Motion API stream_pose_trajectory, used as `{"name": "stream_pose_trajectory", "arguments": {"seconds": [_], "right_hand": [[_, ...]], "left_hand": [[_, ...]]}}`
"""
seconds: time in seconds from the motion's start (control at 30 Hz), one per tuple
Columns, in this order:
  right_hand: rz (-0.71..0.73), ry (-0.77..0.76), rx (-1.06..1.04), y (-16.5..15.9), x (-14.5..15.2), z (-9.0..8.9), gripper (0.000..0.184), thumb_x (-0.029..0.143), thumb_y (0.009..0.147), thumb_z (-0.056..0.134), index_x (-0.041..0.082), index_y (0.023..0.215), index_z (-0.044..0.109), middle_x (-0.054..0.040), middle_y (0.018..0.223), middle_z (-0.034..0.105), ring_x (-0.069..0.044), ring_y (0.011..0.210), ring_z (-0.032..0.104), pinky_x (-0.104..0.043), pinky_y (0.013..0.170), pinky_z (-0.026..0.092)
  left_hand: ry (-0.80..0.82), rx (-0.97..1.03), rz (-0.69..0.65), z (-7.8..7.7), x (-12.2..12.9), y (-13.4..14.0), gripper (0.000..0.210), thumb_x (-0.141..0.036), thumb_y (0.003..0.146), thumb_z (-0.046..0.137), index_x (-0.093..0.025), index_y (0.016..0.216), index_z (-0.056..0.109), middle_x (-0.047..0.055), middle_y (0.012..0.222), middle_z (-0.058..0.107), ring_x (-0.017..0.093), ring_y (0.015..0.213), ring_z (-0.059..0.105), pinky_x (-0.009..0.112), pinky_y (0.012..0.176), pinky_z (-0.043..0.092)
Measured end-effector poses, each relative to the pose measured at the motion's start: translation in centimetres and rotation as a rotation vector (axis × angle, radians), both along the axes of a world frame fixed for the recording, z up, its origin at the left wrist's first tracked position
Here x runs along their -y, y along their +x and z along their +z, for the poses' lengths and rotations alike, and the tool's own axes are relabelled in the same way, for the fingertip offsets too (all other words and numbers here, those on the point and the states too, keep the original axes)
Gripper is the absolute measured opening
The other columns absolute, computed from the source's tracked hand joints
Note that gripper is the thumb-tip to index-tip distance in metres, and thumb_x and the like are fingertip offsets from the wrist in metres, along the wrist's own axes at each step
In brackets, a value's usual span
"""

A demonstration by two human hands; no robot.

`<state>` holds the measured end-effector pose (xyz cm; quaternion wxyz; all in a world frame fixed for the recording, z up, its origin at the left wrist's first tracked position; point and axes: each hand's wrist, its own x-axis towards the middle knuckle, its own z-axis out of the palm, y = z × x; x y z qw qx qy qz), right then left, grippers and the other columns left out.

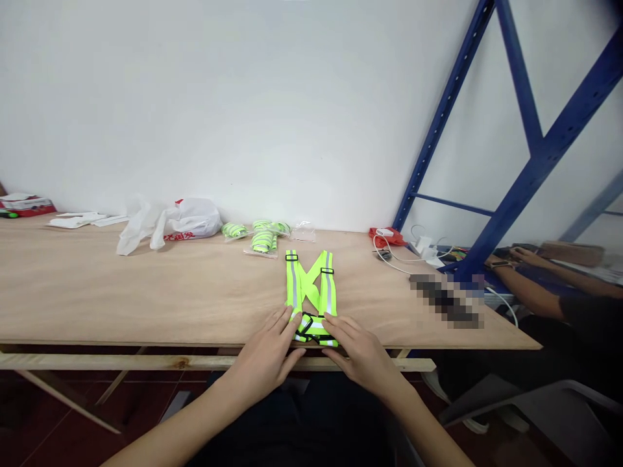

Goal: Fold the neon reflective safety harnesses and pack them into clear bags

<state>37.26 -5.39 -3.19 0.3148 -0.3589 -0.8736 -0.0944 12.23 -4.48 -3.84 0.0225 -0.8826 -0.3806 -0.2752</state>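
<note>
Two bare hands rest on a bright yellow-green reflective vest (293, 288), which lies on the wooden table (146, 292) close to its near edge, straps pointing toward the wall (292, 117). The left hand (265, 347) has its fingertips on the lower left corner, and the right hand (363, 353) touches the lower right; both are loosely spread, fingers laid over the fabric rather than clenched, thumbs near the table's edge. Between them sits a black buckle (305, 323) on the waistband. Beyond the vest are clear-wrapped striped packets (263, 241), with a white plastic bag (199, 217) to their left. At right, past a pixelated patch (444, 299), a co-worker's forearms (528, 285) reach toward items that seem too blurred to name.
</note>
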Motion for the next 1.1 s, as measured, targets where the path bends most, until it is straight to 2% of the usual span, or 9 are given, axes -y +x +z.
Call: {"name": "stream_pose_trajectory", "arguments": {"seconds": [0.27, 0.47, 0.73, 0.83, 0.93, 1.03, 1.1], "right_hand": [[-0.005, 0.030, -0.061, -0.1, 0.1, -0.8, 0.042, 0.019, 0.090, 0.066, 0.021, 0.131, 0.060, -0.0134, 0.121, 0.072, -0.028, 0.111, 0.068, -0.044, 0.092, 0.061], [0.012, 0.051, -0.083, 0.2, 0.1, -0.9, 0.042, 0.017, 0.092, 0.061, 0.023, 0.134, 0.060, -0.0121, 0.121, 0.072, -0.026, 0.110, 0.069, -0.041, 0.091, 0.061], [0.045, 0.075, -0.082, 0.4, 0.0, -0.7, 0.037, 0.016, 0.095, 0.054, 0.023, 0.131, 0.060, -0.0114, 0.115, 0.074, -0.026, 0.103, 0.071, -0.041, 0.086, 0.061], [0.062, 0.046, -0.132, 0.5, -0.5, -0.6, 0.030, 0.019, 0.096, 0.055, 0.023, 0.126, 0.062, -0.0103, 0.111, 0.075, -0.025, 0.098, 0.072, -0.040, 0.084, 0.061], [0.071, -0.016, -0.220, 0.4, -1.2, -0.3, 0.025, 0.021, 0.096, 0.057, 0.024, 0.119, 0.065, -0.0087, 0.106, 0.076, -0.024, 0.094, 0.072, -0.037, 0.080, 0.060], [0.038, -0.138, -0.333, 0.1, -2.1, 0.4, 0.017, 0.026, 0.094, 0.060, 0.023, 0.109, 0.068, -0.0065, 0.097, 0.076, -0.022, 0.086, 0.072, -0.032, 0.075, 0.059], [-0.016, -0.258, -0.402, -0.1, -2.8, 0.7, 0.017, 0.031, 0.092, 0.061, 0.022, 0.105, 0.068, -0.0045, 0.090, 0.075, -0.020, 0.072, 0.069, -0.029, 0.064, 0.058]], "left_hand": [[-0.059, 0.043, -0.053, -0.7, -1.0, -0.5, 0.053, -0.025, 0.095, 0.058, -0.021, 0.145, 0.043, 0.016, 0.147, 0.052, 0.031, 0.124, 0.062, 0.046, 0.097, 0.056], [-0.026, 0.097, -0.094, -0.9, -1.2, -0.5, 0.050, -0.023, 0.096, 0.057, -0.026, 0.144, 0.045, 0.013, 0.143, 0.057, 0.027, 0.120, 0.065, 0.042, 0.097, 0.057], [-0.013, 0.099, -0.147, -0.2, -1.4, -0.6, 0.044, -0.025, 0.097, 0.054, -0.023, 0.140, 0.049, 0.013, 0.139, 0.060, 0.026, 0.118, 0.066, 0.040, 0.097, 0.057], [-0.036, 0.131, -0.151, 0.4, -1.5, -0.3, 0.039, -0.025, 0.099, 0.052, -0.022, 0.137, 0.052, 0.012, 0.134, 0.064, 0.025, 0.114, 0.068, 0.037, 0.093, 0.057], [-0.141, 0.164, -0.127, 1.3, -1.6, 0.0, 0.033, -0.026, 0.099, 0.053, -0.024, 0.132, 0.055, 0.008, 0.124, 0.070, 0.024, 0.105, 0.071, 0.032, 0.086, 0.057], [-0.210, 0.171, -0.055, 2.2, -2.1, 0.2, 0.030, -0.032, 0.099, 0.054, -0.026, 0.127, 0.060, 0.005, 0.113, 0.074, 0.023, 0.095, 0.073, 0.030, 0.080, 0.055], [-0.225, 0.164, -0.011, 2.7, -2.7, 0.3, 0.027, -0.035, 0.099, 0.054, -0.024, 0.121, 0.064, 0.006, 0.105, 0.076, 0.023, 0.088, 0.073, 0.028, 0.077, 0.053]]}}
